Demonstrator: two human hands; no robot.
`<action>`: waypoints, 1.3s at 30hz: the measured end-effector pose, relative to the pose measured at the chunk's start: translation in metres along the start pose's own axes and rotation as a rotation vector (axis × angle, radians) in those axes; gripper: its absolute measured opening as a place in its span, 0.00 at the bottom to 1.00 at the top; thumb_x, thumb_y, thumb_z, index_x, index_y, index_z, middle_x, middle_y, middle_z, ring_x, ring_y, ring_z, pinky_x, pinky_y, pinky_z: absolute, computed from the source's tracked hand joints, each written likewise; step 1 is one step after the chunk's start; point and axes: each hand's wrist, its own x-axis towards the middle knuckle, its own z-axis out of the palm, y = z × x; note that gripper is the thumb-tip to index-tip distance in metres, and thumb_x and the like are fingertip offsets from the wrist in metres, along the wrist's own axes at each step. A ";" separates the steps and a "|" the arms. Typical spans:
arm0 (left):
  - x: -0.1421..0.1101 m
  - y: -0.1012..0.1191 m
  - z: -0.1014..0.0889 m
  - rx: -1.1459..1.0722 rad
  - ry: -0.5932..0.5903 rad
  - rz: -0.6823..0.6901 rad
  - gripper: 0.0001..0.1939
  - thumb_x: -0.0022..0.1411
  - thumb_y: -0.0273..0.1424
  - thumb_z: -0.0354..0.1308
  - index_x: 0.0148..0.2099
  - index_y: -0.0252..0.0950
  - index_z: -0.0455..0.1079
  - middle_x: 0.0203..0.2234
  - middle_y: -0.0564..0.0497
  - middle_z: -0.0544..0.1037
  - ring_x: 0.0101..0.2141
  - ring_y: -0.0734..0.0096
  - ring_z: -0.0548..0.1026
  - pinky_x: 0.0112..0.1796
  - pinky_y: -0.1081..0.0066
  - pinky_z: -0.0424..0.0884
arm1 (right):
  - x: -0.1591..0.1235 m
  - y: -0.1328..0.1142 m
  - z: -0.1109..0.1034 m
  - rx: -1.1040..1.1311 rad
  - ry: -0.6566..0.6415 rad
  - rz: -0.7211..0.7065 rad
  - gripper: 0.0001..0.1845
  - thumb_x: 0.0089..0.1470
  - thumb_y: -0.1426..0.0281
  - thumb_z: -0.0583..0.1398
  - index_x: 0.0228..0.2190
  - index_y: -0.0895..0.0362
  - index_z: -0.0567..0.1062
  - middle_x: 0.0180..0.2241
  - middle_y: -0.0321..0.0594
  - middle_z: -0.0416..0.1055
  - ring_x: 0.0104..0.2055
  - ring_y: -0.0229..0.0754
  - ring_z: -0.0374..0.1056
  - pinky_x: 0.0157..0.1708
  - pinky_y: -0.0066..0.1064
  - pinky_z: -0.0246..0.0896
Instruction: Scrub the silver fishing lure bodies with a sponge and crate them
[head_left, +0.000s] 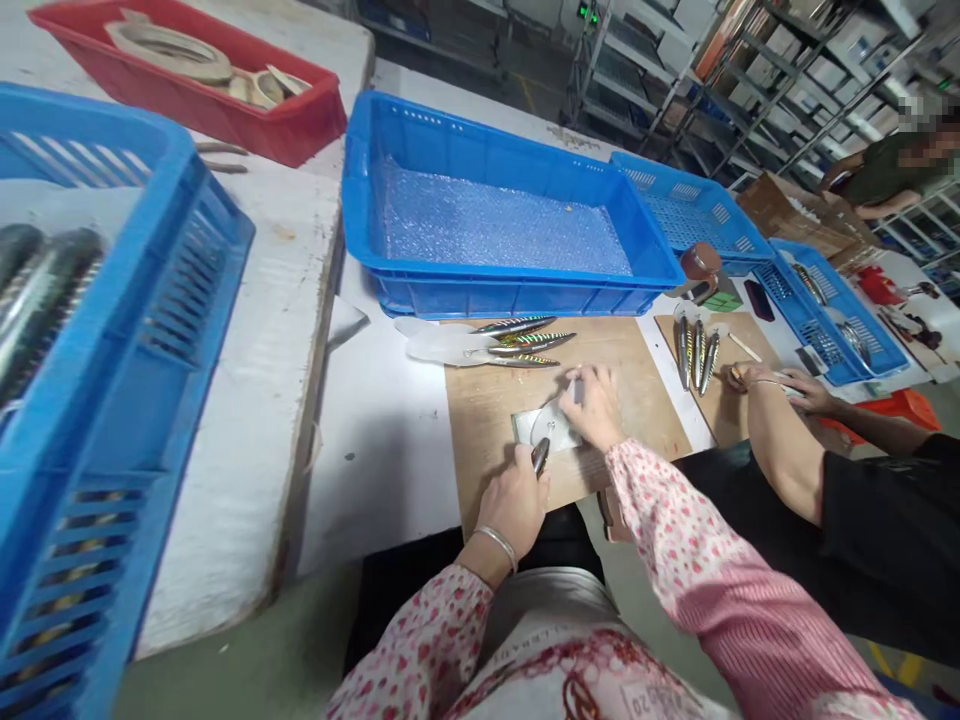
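My left hand is closed around a dark fishing lure, most of which the fingers hide. Its clear rounded lip lies over a small pale glass-like plate on the brown board. My right hand is closed on a small grey block right beside the lip; whether the two touch I cannot tell. Beyond my hands, several finished-looking lures with shiny striped bodies and long translucent lips lie on the board's far edge.
Behind the board stands a blue crate lined with bubble wrap. At left are a slatted blue basket holding large lures and a red tray. To the right, a co-worker's arms work near more lures and a brown jar.
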 end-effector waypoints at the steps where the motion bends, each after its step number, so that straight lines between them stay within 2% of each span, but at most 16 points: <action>1: 0.000 0.000 0.000 -0.003 -0.006 0.005 0.12 0.65 0.35 0.43 0.47 0.34 0.57 0.35 0.43 0.77 0.36 0.58 0.78 0.34 0.68 0.67 | -0.003 0.000 0.000 0.029 -0.026 -0.032 0.14 0.47 0.66 0.59 0.38 0.55 0.72 0.42 0.43 0.65 0.47 0.51 0.57 0.48 0.41 0.55; 4: 0.000 -0.001 0.001 -0.008 -0.018 0.017 0.11 0.65 0.34 0.43 0.47 0.34 0.57 0.34 0.42 0.77 0.36 0.58 0.78 0.34 0.68 0.67 | -0.004 0.002 0.002 0.093 -0.099 -0.064 0.13 0.46 0.67 0.59 0.37 0.54 0.72 0.40 0.42 0.66 0.46 0.50 0.58 0.48 0.39 0.56; 8: 0.000 -0.001 0.000 -0.004 0.003 0.006 0.11 0.66 0.36 0.43 0.46 0.35 0.57 0.35 0.42 0.77 0.36 0.57 0.78 0.35 0.67 0.67 | 0.004 0.003 0.001 0.022 -0.020 0.065 0.13 0.48 0.66 0.58 0.37 0.55 0.72 0.41 0.44 0.65 0.47 0.52 0.57 0.49 0.43 0.54; 10: -0.001 -0.001 -0.001 -0.003 -0.005 0.005 0.10 0.66 0.35 0.44 0.46 0.35 0.56 0.35 0.42 0.77 0.36 0.56 0.78 0.35 0.66 0.67 | -0.001 0.000 0.000 0.034 -0.001 0.035 0.13 0.48 0.67 0.58 0.38 0.56 0.72 0.43 0.44 0.64 0.48 0.51 0.56 0.49 0.42 0.54; 14: -0.001 -0.001 -0.002 -0.003 -0.027 0.017 0.10 0.65 0.34 0.43 0.46 0.35 0.57 0.35 0.42 0.77 0.37 0.56 0.78 0.36 0.66 0.67 | -0.010 -0.001 0.000 0.127 -0.092 -0.060 0.13 0.46 0.68 0.59 0.38 0.54 0.71 0.42 0.41 0.65 0.47 0.49 0.58 0.48 0.39 0.56; 16: -0.001 -0.001 -0.002 0.002 -0.020 0.010 0.11 0.66 0.35 0.43 0.46 0.35 0.57 0.34 0.42 0.77 0.38 0.57 0.78 0.36 0.67 0.67 | -0.002 0.002 0.001 0.104 -0.095 -0.008 0.13 0.45 0.68 0.59 0.37 0.54 0.72 0.41 0.42 0.66 0.47 0.50 0.58 0.48 0.40 0.56; 19: -0.001 -0.001 -0.002 0.009 -0.007 -0.002 0.11 0.66 0.36 0.43 0.46 0.35 0.56 0.34 0.42 0.77 0.38 0.57 0.78 0.36 0.67 0.67 | 0.005 0.003 0.001 0.047 -0.031 0.052 0.13 0.47 0.67 0.58 0.37 0.56 0.72 0.41 0.45 0.65 0.48 0.52 0.57 0.50 0.43 0.53; 24: -0.001 0.000 -0.003 0.004 -0.030 0.016 0.10 0.66 0.34 0.44 0.46 0.35 0.56 0.35 0.43 0.77 0.37 0.57 0.78 0.35 0.67 0.68 | -0.013 -0.005 -0.002 0.138 -0.088 -0.096 0.13 0.46 0.69 0.59 0.37 0.55 0.71 0.42 0.42 0.65 0.47 0.49 0.58 0.48 0.38 0.55; 26: -0.001 0.000 -0.003 0.013 -0.022 0.010 0.10 0.66 0.34 0.44 0.46 0.35 0.56 0.35 0.43 0.77 0.37 0.57 0.78 0.35 0.66 0.68 | -0.008 -0.002 -0.002 0.121 -0.083 -0.037 0.12 0.45 0.68 0.59 0.36 0.55 0.72 0.40 0.42 0.66 0.45 0.49 0.58 0.47 0.39 0.55; 29: -0.001 0.001 -0.003 0.017 0.000 -0.004 0.11 0.66 0.35 0.43 0.46 0.35 0.56 0.34 0.43 0.77 0.38 0.55 0.78 0.36 0.66 0.68 | 0.004 0.001 -0.001 0.030 0.001 0.081 0.12 0.47 0.67 0.59 0.36 0.56 0.72 0.41 0.44 0.65 0.45 0.52 0.58 0.48 0.43 0.54; 31: -0.001 0.002 -0.003 0.013 -0.008 -0.008 0.11 0.66 0.35 0.43 0.46 0.35 0.57 0.35 0.43 0.77 0.38 0.54 0.78 0.35 0.65 0.68 | 0.000 0.000 -0.001 0.029 0.013 0.034 0.12 0.47 0.67 0.58 0.37 0.56 0.72 0.42 0.44 0.64 0.46 0.51 0.57 0.48 0.42 0.54; 33: -0.001 0.002 -0.003 0.008 -0.028 -0.005 0.10 0.66 0.35 0.43 0.46 0.35 0.57 0.36 0.42 0.77 0.38 0.54 0.78 0.35 0.65 0.68 | -0.009 -0.003 -0.001 0.083 -0.031 -0.064 0.13 0.47 0.68 0.58 0.37 0.55 0.71 0.42 0.43 0.65 0.47 0.50 0.57 0.48 0.40 0.55; 35: -0.001 0.002 -0.002 0.007 -0.033 -0.001 0.10 0.66 0.34 0.43 0.46 0.35 0.57 0.36 0.42 0.77 0.38 0.55 0.78 0.35 0.65 0.68 | -0.013 -0.003 0.000 0.118 -0.065 -0.095 0.12 0.46 0.69 0.59 0.37 0.55 0.71 0.41 0.42 0.65 0.46 0.50 0.58 0.48 0.39 0.55; 39: -0.001 0.001 0.000 0.010 0.002 -0.006 0.10 0.66 0.34 0.43 0.46 0.35 0.56 0.36 0.42 0.77 0.37 0.55 0.78 0.34 0.65 0.68 | 0.001 0.001 -0.001 0.014 0.048 0.054 0.12 0.46 0.68 0.59 0.36 0.56 0.72 0.41 0.45 0.64 0.46 0.53 0.57 0.48 0.44 0.54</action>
